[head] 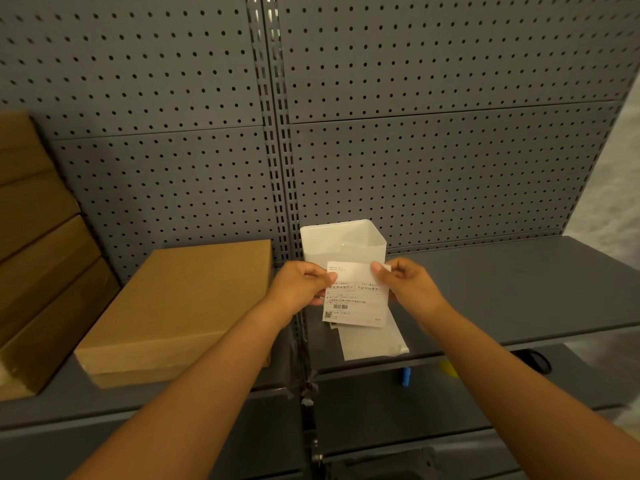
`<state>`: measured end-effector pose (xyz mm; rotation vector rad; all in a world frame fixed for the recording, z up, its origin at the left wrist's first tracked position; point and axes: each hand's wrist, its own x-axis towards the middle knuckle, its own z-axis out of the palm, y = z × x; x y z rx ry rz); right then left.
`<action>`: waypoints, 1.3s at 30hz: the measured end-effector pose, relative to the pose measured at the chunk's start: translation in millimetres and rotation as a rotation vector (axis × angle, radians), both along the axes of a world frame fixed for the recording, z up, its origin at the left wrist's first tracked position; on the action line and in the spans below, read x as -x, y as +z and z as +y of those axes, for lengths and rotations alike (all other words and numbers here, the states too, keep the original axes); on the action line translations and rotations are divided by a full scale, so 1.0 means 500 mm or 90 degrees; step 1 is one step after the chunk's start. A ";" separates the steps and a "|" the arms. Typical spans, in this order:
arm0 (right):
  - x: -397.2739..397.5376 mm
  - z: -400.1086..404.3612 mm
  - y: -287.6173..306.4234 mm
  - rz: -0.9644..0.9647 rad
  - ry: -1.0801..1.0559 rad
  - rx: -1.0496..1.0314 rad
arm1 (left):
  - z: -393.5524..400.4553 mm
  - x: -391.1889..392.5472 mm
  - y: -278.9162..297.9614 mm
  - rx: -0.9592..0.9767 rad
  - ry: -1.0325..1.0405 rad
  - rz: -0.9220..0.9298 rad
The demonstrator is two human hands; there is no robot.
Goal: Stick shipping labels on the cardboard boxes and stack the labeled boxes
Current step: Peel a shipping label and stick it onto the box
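A white shipping label [356, 299] with printed text, a barcode and a QR code is held above the grey shelf. My left hand [301, 287] pinches its upper left edge and my right hand [405, 282] pinches its upper right corner. A flat brown cardboard box [180, 306] lies on the shelf to the left of my hands, its top bare. Under the label a white backing sheet [374, 341] lies on the shelf.
A translucent white bin [343, 242] stands behind the label against the grey pegboard [415, 133]. Several cardboard boxes [38, 254] are stacked at the far left. The grey shelf [519, 289] extends to the right. A blue object [406, 375] and a yellow one [448, 368] sit below the shelf edge.
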<state>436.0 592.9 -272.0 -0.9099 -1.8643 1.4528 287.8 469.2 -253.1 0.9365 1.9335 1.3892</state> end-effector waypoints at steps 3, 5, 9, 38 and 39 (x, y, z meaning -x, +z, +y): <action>0.004 -0.003 0.001 0.000 -0.032 -0.056 | 0.001 -0.003 0.000 0.013 -0.007 -0.011; 0.008 -0.004 0.002 0.003 -0.028 -0.122 | 0.003 -0.006 -0.001 0.022 -0.014 -0.018; 0.018 -0.009 0.014 -0.050 0.015 -0.242 | 0.003 -0.010 -0.002 0.039 -0.029 -0.007; 0.036 -0.028 0.022 -0.106 0.040 -0.517 | 0.007 0.018 0.030 0.071 -0.083 0.017; 0.037 -0.031 0.020 -0.122 0.057 -0.513 | 0.006 0.018 0.030 0.077 -0.091 0.009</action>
